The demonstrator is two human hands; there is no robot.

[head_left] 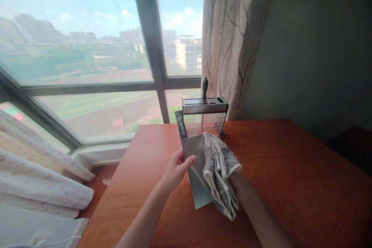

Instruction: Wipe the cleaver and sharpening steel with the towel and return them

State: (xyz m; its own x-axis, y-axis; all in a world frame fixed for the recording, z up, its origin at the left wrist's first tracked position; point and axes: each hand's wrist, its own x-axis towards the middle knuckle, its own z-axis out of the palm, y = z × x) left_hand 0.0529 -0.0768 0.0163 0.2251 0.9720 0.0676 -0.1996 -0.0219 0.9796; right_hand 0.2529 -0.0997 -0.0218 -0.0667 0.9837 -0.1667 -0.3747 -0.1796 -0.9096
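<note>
— Steel first: what does the rack hold?

— Steel knife rack at the far edge of the table, just in front of the window. One black handle stands up out of its slotted top; whatever blade hangs under it I cannot make out. The clear lower part shows nothing I can name.

— And from the left?

— Folded pale bedding lies past the table's left edge, well apart from me. Then my left hand, closed on the left edge of the cleaver, thumb on its face. The cleaver is tilted above the table near the middle, its dark handle pointing far, close beside the rack.

— The right side?

— My right hand is wrapped inside a grey cloth, which is pressed against the blade's right face. The grip is around the cloth, but my fingers are hidden beneath it.

— Room to move?

— Bare wood stretches to the right and towards me. A curtain hangs behind the rack, and a dark wall closes the right.

— Anything cut off?

— Both forearms leave the bottom of the view, and the cloth covers much of the blade.
</note>
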